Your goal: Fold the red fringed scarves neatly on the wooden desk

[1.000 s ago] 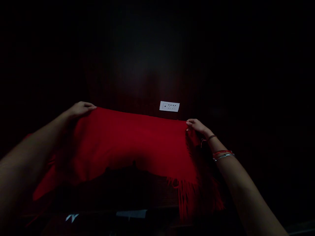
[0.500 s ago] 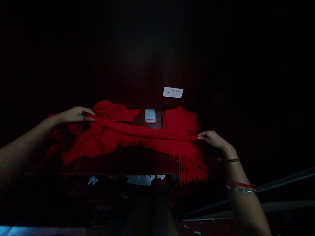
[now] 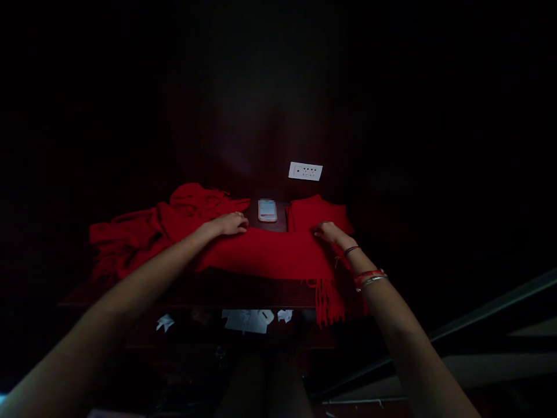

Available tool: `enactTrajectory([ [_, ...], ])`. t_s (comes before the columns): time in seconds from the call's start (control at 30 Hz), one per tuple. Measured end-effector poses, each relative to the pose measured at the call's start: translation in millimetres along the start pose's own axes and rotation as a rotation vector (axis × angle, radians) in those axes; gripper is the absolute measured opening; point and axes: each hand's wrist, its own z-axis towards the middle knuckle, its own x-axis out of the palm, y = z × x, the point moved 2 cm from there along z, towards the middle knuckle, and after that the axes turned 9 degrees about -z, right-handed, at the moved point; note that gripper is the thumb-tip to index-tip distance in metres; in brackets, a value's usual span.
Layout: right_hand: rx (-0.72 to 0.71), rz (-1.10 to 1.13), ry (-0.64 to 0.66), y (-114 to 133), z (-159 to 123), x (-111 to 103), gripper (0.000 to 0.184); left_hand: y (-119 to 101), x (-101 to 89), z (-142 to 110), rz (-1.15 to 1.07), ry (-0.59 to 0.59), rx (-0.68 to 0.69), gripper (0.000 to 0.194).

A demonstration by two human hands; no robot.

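A red fringed scarf [image 3: 270, 255] lies flattened across the dark table, its tassels [image 3: 327, 302] hanging over the front edge on the right. My left hand [image 3: 232, 223] is at the scarf's far edge, fingers curled down onto the cloth. Near the far right corner, my right hand [image 3: 331, 232] has its fingers bent together on the scarf; the fingertips are partly hidden in shadow. Behind the right hand sits a folded red cloth [image 3: 311, 209]. To the left lies a rumpled heap of red cloth [image 3: 143, 226], partly behind my left forearm.
A phone [image 3: 267, 210] with a lit screen lies between the heap and the folded cloth. A white power socket [image 3: 305, 171] is on the wall behind. Under the table's front edge [image 3: 187, 306], white papers [image 3: 246, 320] lie on a lower shelf. The surroundings are very dark.
The scarf came down from being held up and stretched and now lies flat on the table. Both hands have moved inward along its far edge, the left one farther. The phone has come into view.
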Motion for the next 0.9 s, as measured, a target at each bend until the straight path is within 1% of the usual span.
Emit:
enactTrajectory([
  [0.07, -0.017, -0.004, 0.007, 1, 12, 12, 0.021, -8, 18.5, 21, -0.023, 0.026, 0.029, 0.027],
  [0.17, -0.032, -0.001, -0.021, -4, 15, 25, 0.019, -7, 34.3, 34, -0.055, 0.026, 0.053, 0.028],
  [0.27, -0.059, 0.026, -0.073, -12, 9, 29, 0.019, 3, 39.6, 35, -0.091, 0.017, 0.061, 0.029],
  [0.47, -0.083, 0.083, -0.147, -17, 4, 24, 0.017, 20, 47.9, 35, -0.176, -0.02, 0.026, 0.028],
  [0.53, -0.09, 0.101, -0.166, -17, 4, 22, 0.017, 24, 47.8, 35, -0.204, -0.05, 0.007, 0.023],
  [0.63, -0.148, 0.139, -0.157, -19, 1, 13, 0.016, 29, 38.0, 32, -0.24, -0.119, -0.023, 0.019],
  [0.77, -0.193, 0.177, -0.142, -22, -10, -11, 0.011, 24, 8.9, 21, -0.306, -0.18, -0.031, 0.017],
  [0.83, -0.2, 0.21, -0.158, -22, -19, -28, 0.013, 16, -7.9, 13, -0.376, -0.156, -0.025, 0.017],
  [0.9, -0.206, 0.257, -0.152, -19, -31, -47, 0.015, 7, -23.8, 4, -0.456, -0.085, -0.005, 0.019],
])
